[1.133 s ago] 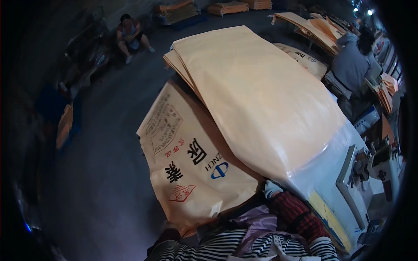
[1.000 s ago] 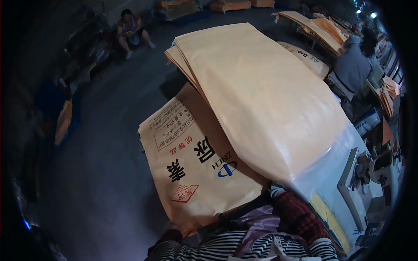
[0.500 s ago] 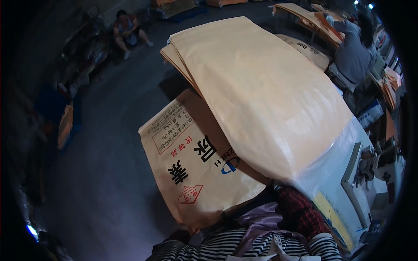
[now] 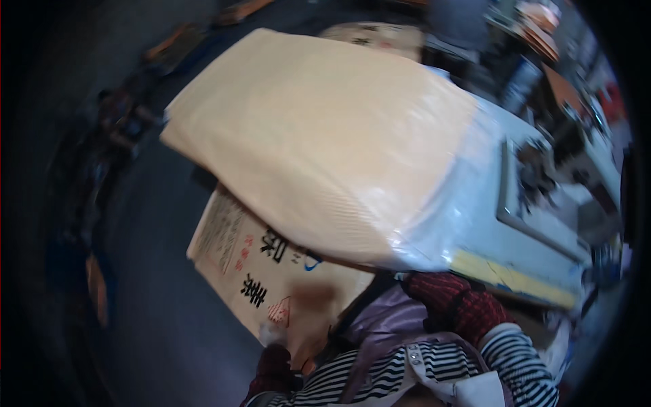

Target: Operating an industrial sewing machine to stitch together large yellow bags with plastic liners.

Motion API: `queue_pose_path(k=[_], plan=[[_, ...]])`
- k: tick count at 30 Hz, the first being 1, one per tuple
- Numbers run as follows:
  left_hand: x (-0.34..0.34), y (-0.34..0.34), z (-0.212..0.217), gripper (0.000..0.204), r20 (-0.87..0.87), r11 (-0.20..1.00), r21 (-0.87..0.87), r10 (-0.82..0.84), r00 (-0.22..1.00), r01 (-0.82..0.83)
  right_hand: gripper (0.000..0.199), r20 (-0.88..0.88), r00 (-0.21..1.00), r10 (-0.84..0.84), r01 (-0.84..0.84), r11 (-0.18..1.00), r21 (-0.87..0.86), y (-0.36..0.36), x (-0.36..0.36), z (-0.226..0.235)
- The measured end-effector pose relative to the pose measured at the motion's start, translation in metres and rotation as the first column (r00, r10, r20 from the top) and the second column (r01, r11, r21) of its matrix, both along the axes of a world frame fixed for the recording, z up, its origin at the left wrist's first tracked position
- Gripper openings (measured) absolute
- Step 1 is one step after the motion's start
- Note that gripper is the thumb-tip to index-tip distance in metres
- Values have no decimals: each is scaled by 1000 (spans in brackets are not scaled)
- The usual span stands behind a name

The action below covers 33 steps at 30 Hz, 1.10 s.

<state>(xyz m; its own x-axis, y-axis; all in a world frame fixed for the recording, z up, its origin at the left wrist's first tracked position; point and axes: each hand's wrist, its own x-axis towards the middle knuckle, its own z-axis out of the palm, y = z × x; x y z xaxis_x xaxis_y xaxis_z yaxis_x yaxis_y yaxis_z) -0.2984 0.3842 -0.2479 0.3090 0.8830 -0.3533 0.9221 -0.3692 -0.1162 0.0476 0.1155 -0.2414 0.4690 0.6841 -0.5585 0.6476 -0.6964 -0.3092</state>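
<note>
Against my body lies a printed tan woven sack (image 4: 298, 285), sloping down from under the stack's near side. My left hand (image 4: 273, 334), pale and blurred, touches its left edge near the red mark; the fingers are smeared. Above it a stack of plain tan sacks (image 4: 325, 129) with a clear plastic lining (image 4: 441, 210) spilling from its right end rests on a pale machine table (image 4: 481, 237). The right arm, in a dark red checked sleeve cover (image 4: 454, 302), reaches to the table's near edge, close to the sack's right end. My right hand's fingers are hidden there.
A sewing machine (image 4: 542, 183) stands on the table at the right, past a yellow worn edge strip (image 4: 515, 278). Another printed sack (image 4: 380, 37) lies beyond the stack. A blurred person (image 4: 125, 122) sits at the far left; a co-worker's grey clothing (image 4: 458, 24) shows at the top.
The view has turned, so the stack and machine sit further left and higher. My left hand has come into sight on the printed sack's edge. My right arm stays by the table edge.
</note>
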Motion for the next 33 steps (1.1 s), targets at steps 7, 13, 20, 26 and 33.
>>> queue_pose_path(k=[7,13,20,26,33], plan=[[304,-102,189,22,855,731,376,-511,91,569,29,-191,982,-5,-4,999,-48,-77,-25,61],[378,-239,185,28,645,351,496,-761,-67,795,34,-213,962,-169,178,984,26,-124,-44,65],[395,-214,155,13,875,432,89,-464,137,897,33,-521,830,-197,529,575,625,-173,4,95],[397,-211,155,20,887,406,63,-441,136,912,35,-830,245,-502,957,-11,289,-125,78,156],[429,-142,181,24,747,618,-628,649,144,474,25,67,841,-537,481,798,362,-106,78,177]])
